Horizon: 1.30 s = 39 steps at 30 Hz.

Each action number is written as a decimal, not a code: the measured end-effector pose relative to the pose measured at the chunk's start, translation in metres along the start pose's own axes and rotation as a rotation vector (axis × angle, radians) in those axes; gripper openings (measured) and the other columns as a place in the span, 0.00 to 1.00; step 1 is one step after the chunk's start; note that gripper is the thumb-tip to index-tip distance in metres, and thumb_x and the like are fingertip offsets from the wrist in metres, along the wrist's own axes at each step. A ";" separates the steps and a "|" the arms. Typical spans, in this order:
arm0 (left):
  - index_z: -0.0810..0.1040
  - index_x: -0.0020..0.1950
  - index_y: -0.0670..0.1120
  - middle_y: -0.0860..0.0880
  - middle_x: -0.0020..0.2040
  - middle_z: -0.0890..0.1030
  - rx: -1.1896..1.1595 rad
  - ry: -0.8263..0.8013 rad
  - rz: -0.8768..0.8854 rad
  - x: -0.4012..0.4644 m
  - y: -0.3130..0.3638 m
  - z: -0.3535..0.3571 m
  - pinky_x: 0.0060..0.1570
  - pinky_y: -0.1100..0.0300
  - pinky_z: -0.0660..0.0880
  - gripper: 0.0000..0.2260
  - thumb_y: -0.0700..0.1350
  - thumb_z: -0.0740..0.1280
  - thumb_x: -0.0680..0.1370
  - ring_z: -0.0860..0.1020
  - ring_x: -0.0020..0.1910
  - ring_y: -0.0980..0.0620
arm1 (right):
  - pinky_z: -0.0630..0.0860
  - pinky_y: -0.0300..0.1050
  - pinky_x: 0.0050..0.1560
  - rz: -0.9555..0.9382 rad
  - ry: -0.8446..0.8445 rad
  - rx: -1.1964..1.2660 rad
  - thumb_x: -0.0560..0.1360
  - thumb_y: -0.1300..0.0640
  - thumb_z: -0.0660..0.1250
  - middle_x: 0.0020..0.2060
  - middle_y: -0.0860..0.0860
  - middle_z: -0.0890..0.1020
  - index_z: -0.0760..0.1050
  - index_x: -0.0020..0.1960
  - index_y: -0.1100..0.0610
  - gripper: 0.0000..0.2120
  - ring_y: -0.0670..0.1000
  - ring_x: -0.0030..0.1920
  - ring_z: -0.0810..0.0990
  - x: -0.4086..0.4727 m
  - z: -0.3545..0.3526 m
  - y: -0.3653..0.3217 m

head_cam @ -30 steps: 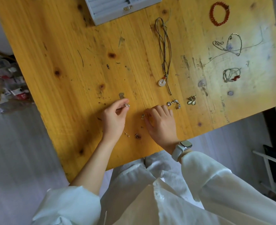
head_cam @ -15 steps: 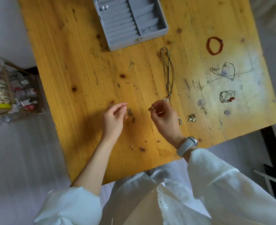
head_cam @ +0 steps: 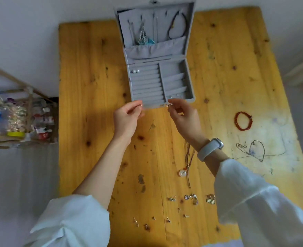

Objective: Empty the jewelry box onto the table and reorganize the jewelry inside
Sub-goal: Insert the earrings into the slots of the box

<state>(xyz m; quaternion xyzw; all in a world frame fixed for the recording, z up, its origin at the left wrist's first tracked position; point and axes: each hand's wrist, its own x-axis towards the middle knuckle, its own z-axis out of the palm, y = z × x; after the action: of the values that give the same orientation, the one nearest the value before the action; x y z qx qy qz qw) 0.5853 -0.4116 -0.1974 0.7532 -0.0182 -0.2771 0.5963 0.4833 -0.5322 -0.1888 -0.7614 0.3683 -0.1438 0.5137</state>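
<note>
Both hands hover at the near edge of the open grey jewelry box (head_cam: 162, 86) on the tabletop (head_cam: 93, 86). The left hand (head_cam: 126, 118) and the right hand (head_cam: 184, 116) each pinch a tiny earring in a fingertip grip. More small earrings (head_cam: 172, 198) lie scattered near the person.

One head-worn camera looks steeply down and forward over the desk (head_cam: 86, 107), close above its near edge, taking in the whole top to the far edge.

Home (wooden table (head_cam: 86, 86), cluttered shelf (head_cam: 17, 120))
</note>
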 end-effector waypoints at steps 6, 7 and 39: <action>0.77 0.57 0.40 0.52 0.43 0.79 0.035 0.110 0.100 0.060 0.010 0.036 0.38 0.69 0.75 0.11 0.32 0.64 0.76 0.78 0.38 0.62 | 0.73 0.31 0.43 -0.033 -0.019 0.136 0.72 0.65 0.66 0.38 0.47 0.76 0.75 0.51 0.57 0.09 0.42 0.39 0.75 0.074 0.005 0.007; 0.77 0.58 0.40 0.52 0.43 0.79 0.028 0.128 0.097 0.069 0.010 0.040 0.38 0.69 0.75 0.12 0.32 0.64 0.76 0.78 0.37 0.63 | 0.74 0.32 0.43 -0.032 -0.019 0.148 0.72 0.65 0.66 0.39 0.47 0.77 0.75 0.52 0.57 0.09 0.44 0.40 0.76 0.083 0.006 0.008; 0.81 0.49 0.39 0.42 0.45 0.81 0.630 0.339 0.583 0.136 0.000 0.086 0.40 0.58 0.74 0.07 0.38 0.70 0.72 0.79 0.38 0.43 | 0.71 0.28 0.44 -0.105 0.072 0.114 0.73 0.66 0.66 0.38 0.48 0.75 0.76 0.56 0.59 0.12 0.41 0.38 0.74 0.134 0.028 0.038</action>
<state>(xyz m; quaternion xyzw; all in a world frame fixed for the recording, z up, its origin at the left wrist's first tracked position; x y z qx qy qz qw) 0.6623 -0.5368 -0.2627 0.8960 -0.2149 0.0482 0.3857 0.5765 -0.6158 -0.2563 -0.7437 0.3373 -0.2184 0.5343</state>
